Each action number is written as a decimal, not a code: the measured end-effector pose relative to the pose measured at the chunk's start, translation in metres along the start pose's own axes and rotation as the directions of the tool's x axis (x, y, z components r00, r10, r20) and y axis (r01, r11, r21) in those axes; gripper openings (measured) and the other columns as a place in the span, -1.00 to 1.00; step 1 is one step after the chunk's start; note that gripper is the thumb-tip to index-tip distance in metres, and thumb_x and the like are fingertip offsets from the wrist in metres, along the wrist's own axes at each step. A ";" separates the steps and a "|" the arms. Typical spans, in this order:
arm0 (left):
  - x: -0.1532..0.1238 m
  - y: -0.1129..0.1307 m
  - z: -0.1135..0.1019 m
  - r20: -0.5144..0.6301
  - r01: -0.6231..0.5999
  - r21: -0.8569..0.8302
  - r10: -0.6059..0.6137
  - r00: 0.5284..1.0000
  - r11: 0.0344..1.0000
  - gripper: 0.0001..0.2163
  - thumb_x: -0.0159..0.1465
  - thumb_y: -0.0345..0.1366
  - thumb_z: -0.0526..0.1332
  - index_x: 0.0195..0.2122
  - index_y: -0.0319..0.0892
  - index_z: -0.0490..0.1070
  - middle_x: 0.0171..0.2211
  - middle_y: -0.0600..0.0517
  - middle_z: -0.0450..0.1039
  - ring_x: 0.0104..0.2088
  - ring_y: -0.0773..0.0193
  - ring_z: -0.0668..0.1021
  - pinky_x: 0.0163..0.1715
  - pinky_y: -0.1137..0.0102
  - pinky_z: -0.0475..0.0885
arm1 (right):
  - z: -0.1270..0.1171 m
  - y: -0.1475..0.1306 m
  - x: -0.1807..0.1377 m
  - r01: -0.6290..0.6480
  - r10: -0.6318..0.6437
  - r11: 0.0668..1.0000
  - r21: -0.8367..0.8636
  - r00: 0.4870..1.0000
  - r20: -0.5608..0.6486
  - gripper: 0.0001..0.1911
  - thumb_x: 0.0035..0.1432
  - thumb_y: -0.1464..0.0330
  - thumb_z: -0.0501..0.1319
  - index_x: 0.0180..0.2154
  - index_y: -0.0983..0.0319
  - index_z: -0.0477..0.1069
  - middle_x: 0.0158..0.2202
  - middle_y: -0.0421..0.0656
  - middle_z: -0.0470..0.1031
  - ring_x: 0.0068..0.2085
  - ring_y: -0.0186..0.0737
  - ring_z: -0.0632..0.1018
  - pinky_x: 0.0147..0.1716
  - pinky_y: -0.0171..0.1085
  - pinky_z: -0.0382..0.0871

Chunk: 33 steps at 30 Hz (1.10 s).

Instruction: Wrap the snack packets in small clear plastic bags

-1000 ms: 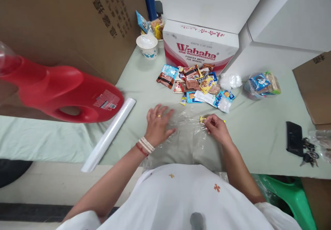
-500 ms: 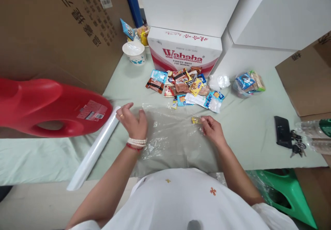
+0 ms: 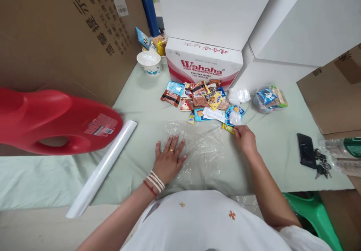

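My left hand point(image 3: 170, 160) lies flat with fingers spread on a sheet of clear plastic film point(image 3: 201, 149), which is spread wrinkled over the table. Between the fingertips of my right hand point(image 3: 246, 138) is a small yellow snack packet point(image 3: 228, 128), held at the near right edge of a pile of wrapped snacks point(image 3: 199, 97). Brown, blue, white and yellow wrappers show in that pile. A roll of plastic film point(image 3: 103, 168) lies slanted to the left of my left hand.
A red plastic jug point(image 3: 73, 123) stands at the left. Behind the snacks are a Wahaha carton point(image 3: 204, 63) and a paper cup point(image 3: 150, 62). To the right sit a clear tub of snacks point(image 3: 269, 100), a black phone point(image 3: 306, 150), keys point(image 3: 322, 164) and clear bottles point(image 3: 340, 147).
My left hand has come down from beside the roll and moved right, flat onto the film. My right hand has carried the yellow packet right to the pile's edge.
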State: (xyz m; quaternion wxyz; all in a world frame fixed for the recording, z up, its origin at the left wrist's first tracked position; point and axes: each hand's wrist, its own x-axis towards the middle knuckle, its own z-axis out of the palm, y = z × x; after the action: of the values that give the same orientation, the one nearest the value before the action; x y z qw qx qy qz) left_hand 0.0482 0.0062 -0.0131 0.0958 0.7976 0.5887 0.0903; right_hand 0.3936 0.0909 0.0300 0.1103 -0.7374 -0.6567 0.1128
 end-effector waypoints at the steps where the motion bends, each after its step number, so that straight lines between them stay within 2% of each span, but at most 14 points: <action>1: -0.001 0.001 -0.001 -0.002 -0.004 -0.002 0.004 1.000 1.000 -0.49 0.48 -0.10 0.00 0.43 -0.02 0.22 0.48 -0.18 0.07 0.47 -0.16 0.18 0.38 -0.34 -0.17 | -0.005 -0.006 0.006 0.022 -0.022 1.000 0.000 1.000 -0.009 -0.63 0.41 0.26 0.04 0.00 0.21 0.58 0.02 0.01 0.58 -0.03 -0.03 0.58 -0.12 -0.21 0.37; 4: -0.004 0.003 -0.002 -0.012 0.003 -0.007 -0.003 1.000 1.000 -0.50 0.49 -0.12 0.00 0.43 -0.01 0.21 0.48 -0.16 0.09 0.46 -0.15 0.20 0.38 -0.34 -0.15 | -0.013 -0.047 0.023 0.151 -0.151 0.988 -0.001 0.988 0.025 -0.63 0.44 0.25 0.03 -0.04 0.20 0.59 0.01 0.01 0.59 -0.01 -0.04 0.58 -0.09 -0.22 0.36; 7: -0.007 0.005 -0.001 -0.010 0.005 0.004 -0.005 1.000 1.000 -0.50 0.49 -0.14 0.00 0.43 -0.02 0.21 0.47 -0.18 0.09 0.46 -0.15 0.20 0.38 -0.34 -0.12 | -0.004 -0.111 0.039 0.289 -0.279 0.957 -0.028 0.940 0.195 -0.61 0.47 0.21 0.02 -0.06 0.22 0.58 -0.03 0.05 0.61 -0.01 -0.02 0.59 -0.07 -0.21 0.34; 11: -0.014 0.006 0.000 0.010 -0.011 0.041 0.010 1.000 0.999 -0.49 0.49 -0.15 0.00 0.44 -0.07 0.20 0.48 -0.17 0.05 0.47 -0.15 0.19 0.38 -0.33 -0.08 | 0.026 -0.188 0.060 0.246 -0.206 0.964 -0.098 0.929 0.306 -0.46 0.45 0.03 0.05 0.04 0.34 0.52 0.00 0.20 0.60 0.01 0.07 0.61 -0.07 -0.17 0.39; 15: -0.016 0.005 -0.001 0.000 -0.020 0.053 0.020 1.000 0.998 -0.50 0.49 -0.16 0.01 0.43 -0.09 0.22 0.48 -0.17 0.06 0.46 -0.15 0.21 0.38 -0.32 -0.05 | 0.039 -0.212 0.074 0.184 -0.137 0.977 -0.109 0.929 0.344 -0.56 0.39 0.30 0.16 0.18 0.41 0.39 0.07 0.26 0.57 0.03 0.06 0.62 -0.09 -0.19 0.41; 17: -0.016 0.005 -0.002 -0.012 -0.024 0.039 0.024 1.000 0.999 -0.50 0.48 -0.17 0.03 0.42 -0.07 0.23 0.47 -0.17 0.08 0.46 -0.15 0.21 0.39 -0.30 -0.06 | 0.032 -0.204 0.075 0.204 -0.151 0.973 -0.109 0.917 0.370 -0.62 0.34 0.40 0.16 0.14 0.39 0.44 0.04 0.22 0.59 0.00 0.04 0.62 -0.11 -0.21 0.40; 19: -0.016 0.005 -0.003 -0.024 -0.025 0.020 0.026 0.999 0.999 -0.50 0.48 -0.17 0.04 0.42 -0.05 0.24 0.47 -0.16 0.09 0.45 -0.14 0.22 0.40 -0.29 -0.08 | 0.015 -0.182 0.069 0.255 -0.191 0.961 -0.104 0.890 0.414 -0.68 0.28 0.39 0.21 0.03 0.33 0.54 -0.02 0.13 0.63 -0.05 -0.01 0.62 -0.14 -0.25 0.39; 21: -0.016 0.005 -0.005 -0.032 -0.026 0.004 0.026 0.999 1.000 -0.51 0.47 -0.18 0.04 0.42 -0.04 0.25 0.47 -0.15 0.10 0.46 -0.12 0.22 0.41 -0.28 -0.10 | -0.007 -0.148 0.057 0.343 -0.282 0.937 -0.058 0.846 0.452 -0.75 0.22 0.36 0.26 -0.07 0.23 0.60 -0.10 0.00 0.64 -0.11 -0.08 0.61 -0.17 -0.28 0.37; 23: -0.016 0.005 -0.005 -0.035 -0.024 -0.012 0.023 0.999 1.000 -0.51 0.48 -0.18 0.04 0.41 -0.05 0.26 0.47 -0.14 0.10 0.46 -0.11 0.22 0.42 -0.26 -0.12 | -0.028 -0.105 0.041 0.443 -0.420 0.895 0.045 0.805 0.419 -0.75 0.23 0.34 0.23 -0.09 0.17 0.61 -0.18 -0.08 0.62 -0.19 -0.12 0.58 -0.19 -0.28 0.37; 24: -0.016 0.005 -0.005 -0.036 -0.022 -0.020 0.021 0.999 1.000 -0.52 0.48 -0.17 0.04 0.41 -0.05 0.26 0.47 -0.13 0.10 0.46 -0.10 0.22 0.42 -0.26 -0.14 | -0.037 -0.082 0.033 0.434 -0.417 0.900 0.043 0.828 0.374 -0.74 0.24 0.34 0.21 -0.09 0.16 0.61 -0.20 -0.09 0.61 -0.21 -0.12 0.57 -0.21 -0.27 0.36; 26: -0.016 0.005 -0.004 -0.035 -0.020 -0.033 0.019 0.999 0.999 -0.52 0.48 -0.18 0.03 0.41 -0.05 0.26 0.47 -0.13 0.10 0.45 -0.10 0.22 0.43 -0.26 -0.16 | -0.046 -0.041 0.019 0.316 -0.288 0.946 -0.074 0.922 0.259 -0.69 0.25 0.32 0.19 -0.02 0.18 0.58 -0.17 -0.05 0.58 -0.22 -0.10 0.57 -0.26 -0.26 0.34; 28: -0.015 0.005 -0.003 -0.035 -0.019 -0.040 0.017 0.999 0.999 -0.52 0.48 -0.19 0.03 0.41 -0.04 0.26 0.47 -0.12 0.09 0.45 -0.10 0.22 0.43 -0.25 -0.19 | -0.043 -0.013 0.007 0.179 -0.139 0.960 -0.216 0.973 0.187 -0.64 0.28 0.29 0.18 0.06 0.21 0.54 -0.06 0.01 0.56 -0.20 -0.08 0.57 -0.30 -0.25 0.31; 30: -0.015 0.003 -0.002 -0.039 -0.021 -0.046 0.019 0.999 0.999 -0.52 0.47 -0.19 0.04 0.41 -0.03 0.26 0.47 -0.12 0.10 0.45 -0.10 0.23 0.42 -0.25 -0.19 | -0.031 -0.002 0.000 0.105 -0.045 0.942 -0.319 0.981 0.189 -0.60 0.32 0.26 0.17 0.13 0.22 0.49 0.04 0.06 0.53 -0.17 -0.05 0.59 -0.34 -0.24 0.28; 33: -0.015 -0.004 -0.001 -0.042 -0.041 -0.052 0.039 0.998 0.998 -0.52 0.47 -0.19 0.03 0.40 -0.01 0.28 0.45 -0.13 0.15 0.44 -0.10 0.25 0.42 -0.23 -0.14 | -0.012 -0.009 0.000 0.056 0.040 0.914 -0.401 0.973 0.226 -0.61 0.36 0.24 0.14 0.12 0.24 0.47 0.03 0.09 0.54 -0.13 -0.01 0.60 -0.39 -0.23 0.23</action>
State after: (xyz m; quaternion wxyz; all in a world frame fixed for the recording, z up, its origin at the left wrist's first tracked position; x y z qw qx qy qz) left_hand 0.0402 -0.0068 -0.0134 0.1028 0.8043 0.5719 0.1241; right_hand 0.3892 0.0920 0.0444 -0.1206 -0.7236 -0.6771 0.0582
